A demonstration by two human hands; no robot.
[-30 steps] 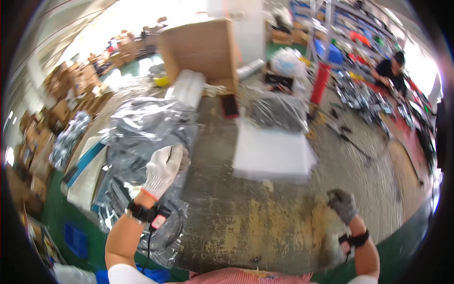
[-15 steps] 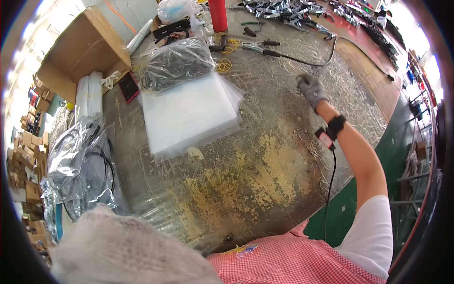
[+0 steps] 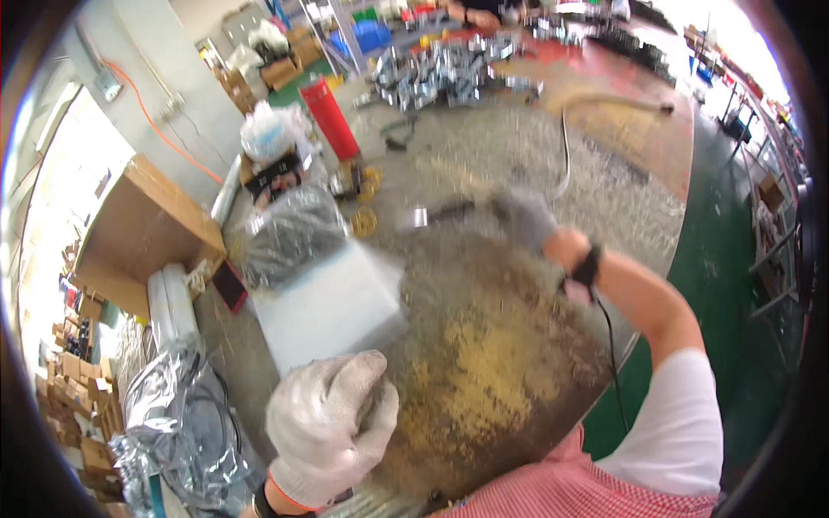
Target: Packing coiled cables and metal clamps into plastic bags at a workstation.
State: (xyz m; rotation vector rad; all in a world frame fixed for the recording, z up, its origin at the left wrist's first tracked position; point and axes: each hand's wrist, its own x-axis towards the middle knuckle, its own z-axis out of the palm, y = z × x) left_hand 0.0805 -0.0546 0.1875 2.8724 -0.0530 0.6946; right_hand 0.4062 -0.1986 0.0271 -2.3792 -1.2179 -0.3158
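My left hand (image 3: 332, 423), in a whitish knit glove, is raised over the near left of the table (image 3: 518, 345). Its fingers curl loosely, with a gap to the thumb and nothing visible in it. A grey glove covers my right hand (image 3: 522, 217), which is smeared by motion. That hand appears closed around the cable (image 3: 566, 155) just behind a clamp (image 3: 432, 214) with a dark handle. From the hand the cable curves away toward the far right. Left of the clamp lies a stack of clear plastic bags (image 3: 328, 306), with a bagged dark bundle (image 3: 298, 237) on its far end.
A red cylinder (image 3: 328, 116) stands at the back, near pliers (image 3: 399, 134) and a pile of metal clamps (image 3: 440, 73). On the left are an open cardboard box (image 3: 147, 233), a phone (image 3: 229, 287) and bagged black cables (image 3: 190, 423). Another person's arm (image 3: 475, 15) shows beyond the table.
The view has tilted up and turned. My left hand has come up from the lower left edge over the table. My right hand has reached the cable behind the clamp, which has shifted toward me.
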